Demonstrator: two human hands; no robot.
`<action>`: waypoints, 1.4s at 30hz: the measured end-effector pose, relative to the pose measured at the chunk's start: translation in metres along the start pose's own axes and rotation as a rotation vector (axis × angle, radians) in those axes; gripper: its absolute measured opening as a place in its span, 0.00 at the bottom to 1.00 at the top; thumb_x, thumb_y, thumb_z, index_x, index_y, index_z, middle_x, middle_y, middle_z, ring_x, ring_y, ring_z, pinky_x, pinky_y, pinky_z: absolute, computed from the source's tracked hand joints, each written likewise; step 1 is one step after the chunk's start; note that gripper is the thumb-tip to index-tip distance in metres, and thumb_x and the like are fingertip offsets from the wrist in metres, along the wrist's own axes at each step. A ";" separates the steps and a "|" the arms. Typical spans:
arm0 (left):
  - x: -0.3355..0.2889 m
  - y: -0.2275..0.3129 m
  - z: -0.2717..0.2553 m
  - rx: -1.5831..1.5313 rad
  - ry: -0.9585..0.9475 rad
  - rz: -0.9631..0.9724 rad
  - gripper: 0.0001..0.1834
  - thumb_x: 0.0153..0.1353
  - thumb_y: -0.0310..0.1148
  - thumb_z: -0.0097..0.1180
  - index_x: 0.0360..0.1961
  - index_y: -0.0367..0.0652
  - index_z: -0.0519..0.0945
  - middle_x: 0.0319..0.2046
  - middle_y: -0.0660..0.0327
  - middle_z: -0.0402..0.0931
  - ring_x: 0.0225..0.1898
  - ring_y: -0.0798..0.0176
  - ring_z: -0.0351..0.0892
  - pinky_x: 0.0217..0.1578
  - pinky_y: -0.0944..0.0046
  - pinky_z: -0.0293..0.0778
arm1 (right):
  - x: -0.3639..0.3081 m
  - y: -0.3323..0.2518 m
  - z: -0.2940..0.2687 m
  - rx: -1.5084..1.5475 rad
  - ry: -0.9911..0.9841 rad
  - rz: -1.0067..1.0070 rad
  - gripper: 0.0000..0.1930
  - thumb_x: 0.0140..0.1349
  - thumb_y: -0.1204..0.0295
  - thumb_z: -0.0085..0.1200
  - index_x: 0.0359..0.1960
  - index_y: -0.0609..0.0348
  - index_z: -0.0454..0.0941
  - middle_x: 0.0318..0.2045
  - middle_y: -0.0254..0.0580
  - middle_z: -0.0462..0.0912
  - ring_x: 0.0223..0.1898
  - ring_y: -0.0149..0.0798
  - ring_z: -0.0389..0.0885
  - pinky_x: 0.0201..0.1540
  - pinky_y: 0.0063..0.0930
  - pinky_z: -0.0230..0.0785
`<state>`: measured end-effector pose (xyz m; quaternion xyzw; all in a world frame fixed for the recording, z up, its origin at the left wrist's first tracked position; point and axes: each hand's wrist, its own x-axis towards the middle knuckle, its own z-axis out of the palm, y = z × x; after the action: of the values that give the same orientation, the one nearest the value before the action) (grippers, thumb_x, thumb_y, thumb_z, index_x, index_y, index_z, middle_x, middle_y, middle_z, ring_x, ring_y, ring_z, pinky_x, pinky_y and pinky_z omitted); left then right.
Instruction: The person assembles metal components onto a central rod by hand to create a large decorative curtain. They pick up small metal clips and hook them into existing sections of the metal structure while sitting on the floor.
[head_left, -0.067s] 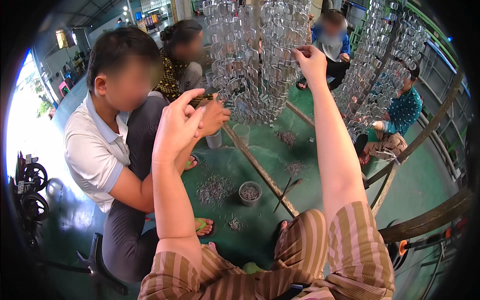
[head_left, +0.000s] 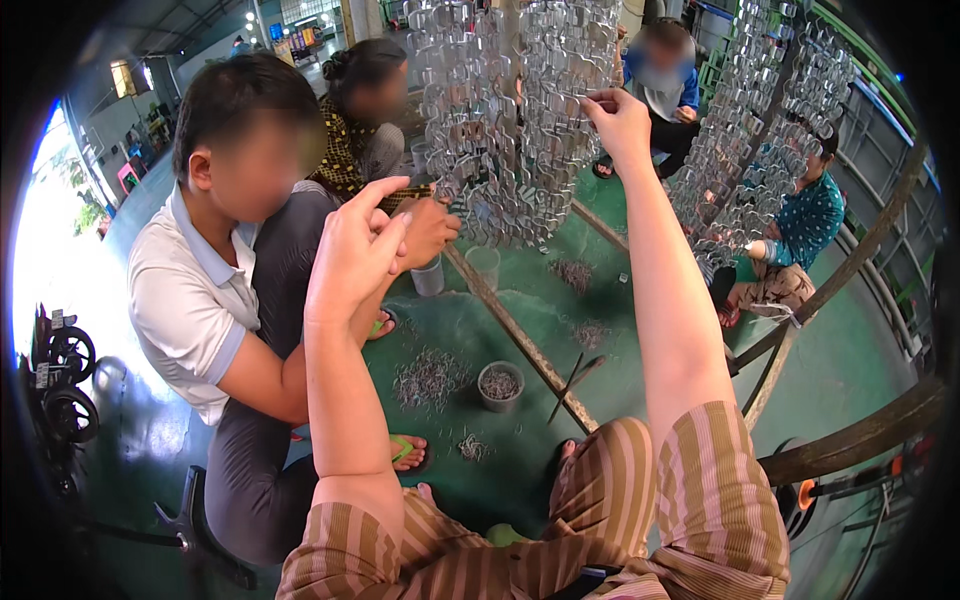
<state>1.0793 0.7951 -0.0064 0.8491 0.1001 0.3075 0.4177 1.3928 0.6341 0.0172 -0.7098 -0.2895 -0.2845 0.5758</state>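
Strands of shiny, bent metal pieces (head_left: 480,130) hang in a thick cluster in front of me. My right hand (head_left: 622,125) is raised at the cluster's right edge, its thumb and fingertips pinched against the outer strand; whatever they pinch is too small to make out. To the left of the cluster, my left hand (head_left: 355,245) is held up with thumb and index finger apart and the other fingers loosely bent. Nothing shows in it. Just behind it, a co-worker's hand (head_left: 430,232) reaches to the strands' lower left side.
A co-worker in a white shirt (head_left: 180,310) sits close on my left; others sit beyond the strands. A second hanging cluster (head_left: 745,130) is at right. On the green floor are a cup of small metal pieces (head_left: 501,388), a loose pile (head_left: 430,380), pliers-like tools (head_left: 577,380) and a wooden bar (head_left: 520,340).
My right hand has shifted slightly left and its fingertips dipped a little at the strand. The co-worker's hand beside my left hand has moved slightly. My left hand stays in place.
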 end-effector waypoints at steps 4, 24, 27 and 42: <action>0.000 0.002 0.000 0.037 -0.008 -0.026 0.19 0.57 0.26 0.51 0.51 0.39 0.71 0.14 0.60 0.73 0.14 0.73 0.70 0.18 0.71 0.66 | 0.003 0.000 -0.003 -0.156 -0.086 -0.002 0.11 0.47 0.66 0.61 0.27 0.62 0.79 0.24 0.42 0.82 0.27 0.37 0.80 0.33 0.29 0.70; -0.010 -0.006 0.005 0.066 -0.029 0.023 0.20 0.57 0.27 0.52 0.52 0.40 0.71 0.15 0.64 0.72 0.15 0.78 0.66 0.18 0.75 0.63 | -0.076 0.040 -0.057 0.359 0.322 0.216 0.08 0.54 0.73 0.57 0.31 0.66 0.77 0.17 0.31 0.73 0.17 0.22 0.66 0.19 0.15 0.56; -0.013 0.001 0.006 0.035 0.016 0.039 0.18 0.56 0.27 0.52 0.49 0.38 0.72 0.13 0.61 0.71 0.14 0.74 0.69 0.18 0.71 0.66 | -0.140 0.075 -0.055 0.283 0.177 0.277 0.06 0.54 0.74 0.55 0.30 0.65 0.77 0.17 0.29 0.71 0.17 0.21 0.65 0.19 0.16 0.55; -0.031 0.034 -0.017 -0.036 0.109 0.201 0.18 0.55 0.27 0.55 0.49 0.39 0.73 0.14 0.61 0.73 0.13 0.75 0.69 0.16 0.72 0.65 | -0.242 0.032 -0.049 0.060 -0.517 0.348 0.08 0.50 0.71 0.59 0.27 0.64 0.79 0.18 0.35 0.79 0.21 0.23 0.73 0.26 0.20 0.66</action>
<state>1.0417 0.7712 0.0143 0.8293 0.0315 0.3952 0.3939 1.2508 0.5607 -0.1729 -0.7803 -0.3085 0.0170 0.5437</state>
